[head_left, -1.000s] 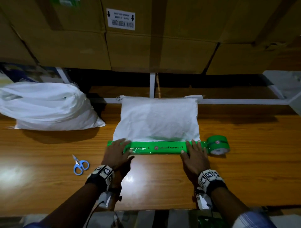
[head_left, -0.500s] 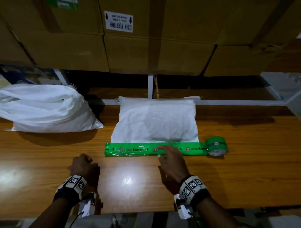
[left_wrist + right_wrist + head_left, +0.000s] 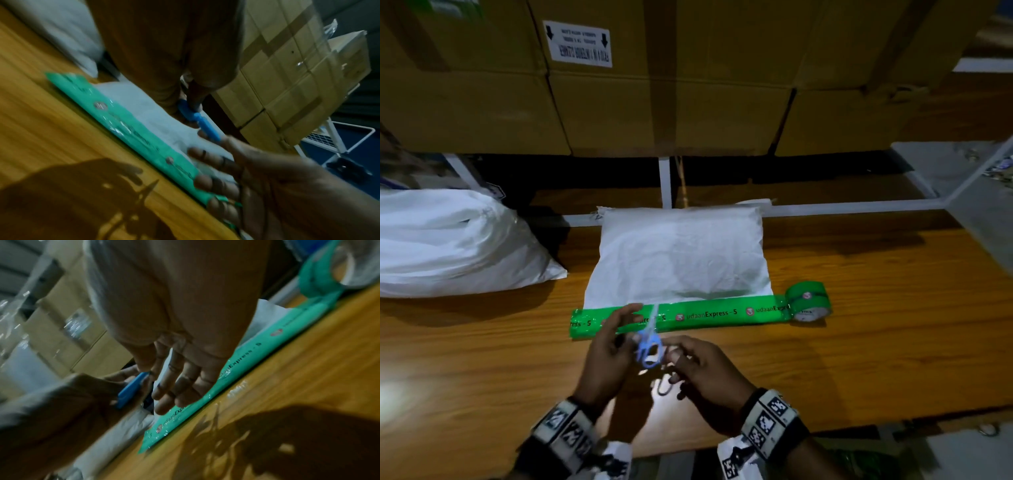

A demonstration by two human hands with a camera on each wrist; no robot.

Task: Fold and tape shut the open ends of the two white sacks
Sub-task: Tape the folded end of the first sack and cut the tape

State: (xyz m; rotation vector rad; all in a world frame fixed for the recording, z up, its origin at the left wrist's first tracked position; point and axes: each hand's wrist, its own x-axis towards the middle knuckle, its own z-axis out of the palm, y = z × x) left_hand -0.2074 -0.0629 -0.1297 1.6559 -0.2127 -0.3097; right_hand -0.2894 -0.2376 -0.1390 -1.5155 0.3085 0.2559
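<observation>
Head view: both hands, left hand (image 3: 606,346) and right hand (image 3: 702,366), pinch the blue scissors (image 3: 649,346) near the green tape (image 3: 709,315), likely readying a cut.

1. Flat sack (image 3: 678,260): plain white, faintly creased.
2. Tape strip (image 3: 709,317) along sack's near edge: bright green, dark lettering, small red-and-white round logos.
3. Tape roll (image 3: 808,300) at strip's right end: same green, white core.
4. Scissors (image 3: 649,346) just in front of strip: light blue handles.
5. Second sack (image 3: 455,246), left of flat sack: white, glossy.
6. Table (image 3: 876,342) beneath sack: orange-brown wood grain.
7. Cartons (image 3: 688,102) behind sack: tan, white label with black print.
8. Wristbands (image 3: 770,419): black-and-white square markers.
</observation>
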